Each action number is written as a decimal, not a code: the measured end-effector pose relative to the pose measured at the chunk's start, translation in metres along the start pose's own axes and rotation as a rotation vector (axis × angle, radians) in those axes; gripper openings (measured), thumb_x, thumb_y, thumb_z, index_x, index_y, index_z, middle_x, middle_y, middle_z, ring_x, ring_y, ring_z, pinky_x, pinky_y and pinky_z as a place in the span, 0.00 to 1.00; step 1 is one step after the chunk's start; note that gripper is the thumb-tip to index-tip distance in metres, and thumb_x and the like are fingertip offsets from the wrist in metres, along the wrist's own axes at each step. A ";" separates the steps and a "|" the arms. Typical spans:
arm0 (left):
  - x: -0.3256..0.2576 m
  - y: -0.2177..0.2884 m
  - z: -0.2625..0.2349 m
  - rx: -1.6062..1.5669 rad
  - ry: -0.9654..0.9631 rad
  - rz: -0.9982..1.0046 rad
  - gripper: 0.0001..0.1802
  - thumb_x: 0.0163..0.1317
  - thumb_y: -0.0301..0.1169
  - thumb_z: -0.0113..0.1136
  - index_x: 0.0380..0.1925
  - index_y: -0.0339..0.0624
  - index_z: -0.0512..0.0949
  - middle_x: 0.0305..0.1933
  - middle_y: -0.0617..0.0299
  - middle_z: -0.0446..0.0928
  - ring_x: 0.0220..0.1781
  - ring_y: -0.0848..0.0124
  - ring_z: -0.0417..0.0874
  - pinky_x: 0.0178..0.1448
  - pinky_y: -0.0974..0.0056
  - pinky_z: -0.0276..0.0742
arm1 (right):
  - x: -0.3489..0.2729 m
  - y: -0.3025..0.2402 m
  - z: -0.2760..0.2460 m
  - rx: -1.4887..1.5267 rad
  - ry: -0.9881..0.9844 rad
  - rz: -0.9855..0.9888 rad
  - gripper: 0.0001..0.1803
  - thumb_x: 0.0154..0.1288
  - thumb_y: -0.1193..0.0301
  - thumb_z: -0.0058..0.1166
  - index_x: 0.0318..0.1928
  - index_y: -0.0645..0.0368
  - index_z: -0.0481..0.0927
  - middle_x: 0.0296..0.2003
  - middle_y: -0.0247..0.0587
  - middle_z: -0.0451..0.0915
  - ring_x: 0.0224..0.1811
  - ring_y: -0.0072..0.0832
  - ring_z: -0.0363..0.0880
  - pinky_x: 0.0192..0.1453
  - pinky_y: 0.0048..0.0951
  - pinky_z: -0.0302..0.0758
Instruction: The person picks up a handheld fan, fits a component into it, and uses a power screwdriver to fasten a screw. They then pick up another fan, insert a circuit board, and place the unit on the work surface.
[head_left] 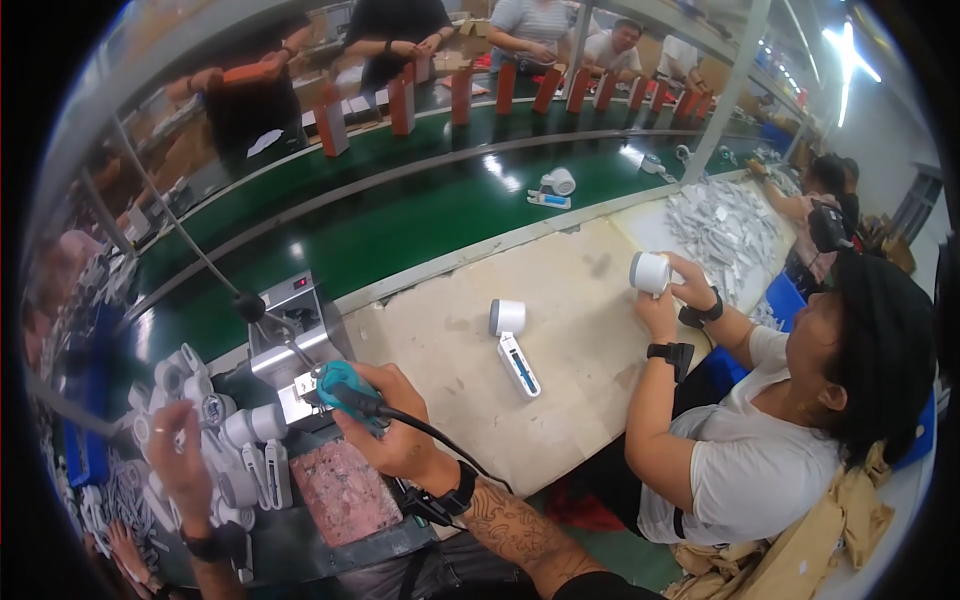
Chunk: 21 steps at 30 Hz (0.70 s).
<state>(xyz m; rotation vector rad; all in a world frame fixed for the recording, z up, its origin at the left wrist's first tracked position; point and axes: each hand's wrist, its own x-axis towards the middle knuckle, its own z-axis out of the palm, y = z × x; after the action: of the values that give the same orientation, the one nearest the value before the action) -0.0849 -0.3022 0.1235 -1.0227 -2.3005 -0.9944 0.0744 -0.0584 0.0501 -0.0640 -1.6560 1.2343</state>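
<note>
Fingers point(385, 385) of the right hand point(395, 425) wrap tight round a teal driver point(340, 385) held ready at the bench point(560, 330), while the left hand point(180, 455), open, reaches into white parts point(240, 440) heaped close by.

The right hand point(400, 430) wraps the teal tool point(345, 388), hiding its grip and tip. At eight o'clock the left hand point(180, 450) is blurred over a heap of white parts point(235, 440), so any contact is unclear. The dark rim cuts off the tabletop point(560, 340) at three o'clock.
</note>
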 end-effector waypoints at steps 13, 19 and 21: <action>0.016 0.059 0.091 0.015 -0.041 0.151 0.09 0.64 0.24 0.57 0.43 0.34 0.78 0.47 0.47 0.79 0.53 0.50 0.78 0.61 0.54 0.71 | 0.001 -0.001 -0.002 -0.015 -0.014 0.022 0.25 0.59 0.73 0.66 0.57 0.62 0.76 0.42 0.49 0.81 0.41 0.42 0.80 0.46 0.34 0.76; 0.025 0.061 0.093 0.029 -0.046 0.173 0.05 0.61 0.23 0.58 0.36 0.33 0.75 0.40 0.50 0.76 0.46 0.51 0.77 0.52 0.54 0.71 | 0.000 -0.002 -0.004 -0.029 -0.042 0.045 0.26 0.59 0.73 0.66 0.59 0.61 0.75 0.44 0.49 0.80 0.42 0.42 0.80 0.47 0.34 0.76; 0.029 0.055 0.095 0.013 -0.045 0.163 0.05 0.60 0.23 0.58 0.35 0.33 0.74 0.38 0.51 0.75 0.44 0.52 0.77 0.51 0.55 0.71 | 0.002 -0.002 -0.003 -0.040 -0.033 0.013 0.26 0.59 0.73 0.66 0.58 0.61 0.75 0.43 0.49 0.80 0.41 0.41 0.80 0.47 0.34 0.76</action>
<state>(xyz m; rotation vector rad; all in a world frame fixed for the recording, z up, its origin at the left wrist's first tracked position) -0.0696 -0.1912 0.1037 -1.2168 -2.2141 -0.8983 0.0773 -0.0563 0.0527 -0.0787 -1.7113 1.2181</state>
